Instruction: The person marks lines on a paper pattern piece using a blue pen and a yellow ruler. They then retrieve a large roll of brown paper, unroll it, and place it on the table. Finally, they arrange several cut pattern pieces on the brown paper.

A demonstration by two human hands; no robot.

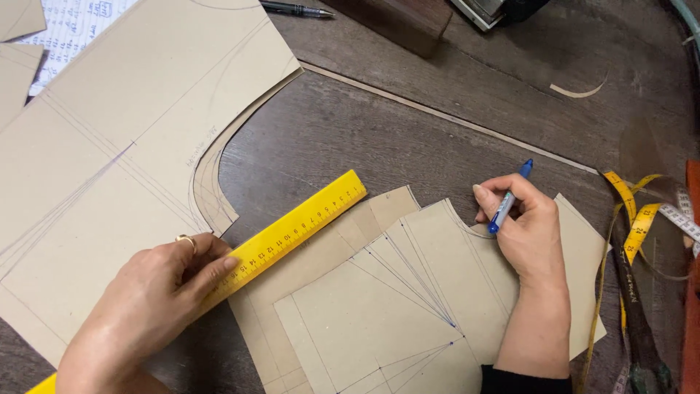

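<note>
Head view: the left hand [157, 292], fingers closed on it, pins a yellow ruler [292, 232] across the edge of a large cardboard pattern [109, 146]. The right hand [526, 226] grips a blue pen [508, 198], tip down beside the curved edge of a smaller cardboard pattern [408, 306]. A yellow tape measure [633, 219] lies at right on the dark table [408, 124].
</note>
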